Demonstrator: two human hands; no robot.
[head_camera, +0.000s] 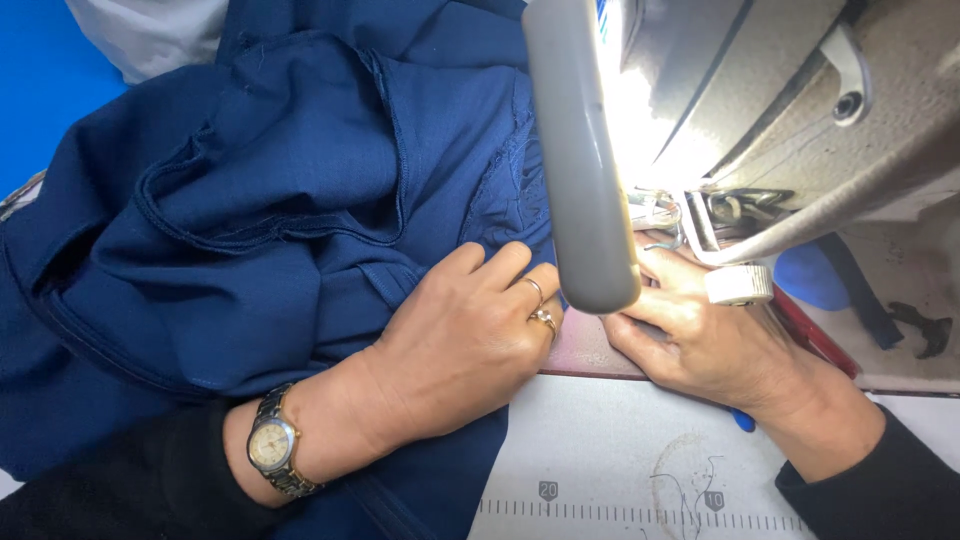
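- Pale grey sewing table (600, 450) fills the lower middle of our view; printed ruler scale (640, 520) runs along its near edge, dark red plate (585, 350) sits just above it.
- Sewing machine (800, 90) takes the upper right, brightly lit underneath; a grey cylindrical part (580, 160) hangs down in front and hides part of the needle area.
- Metal presser foot parts (665, 215) show just right of that cylinder; we cannot make out the needle itself.
- Navy blue fabric (270, 200) is bunched in folds over the left half, stitched seams and edges visible, its right edge running in under the cylinder toward the foot.
- Our left hand (465, 335) lies flat, palm down, on the fabric, fingers spread forward and pressing; no pinch, nothing enclosed.
- 2 rings (540, 305) on that hand, wristwatch (272, 445) with metal band on the wrist, black sleeve (110, 480) behind it.
- Our right hand (700, 340) sits on the plate just below the foot, fingers curled inward toward the fabric edge; fingertips are hidden behind the cylinder, so we cannot tell whether it grips anything.
- Small white knurled wheel (738, 284) sits just above the right hand.
- Blue surface (40, 90) shows at far left.
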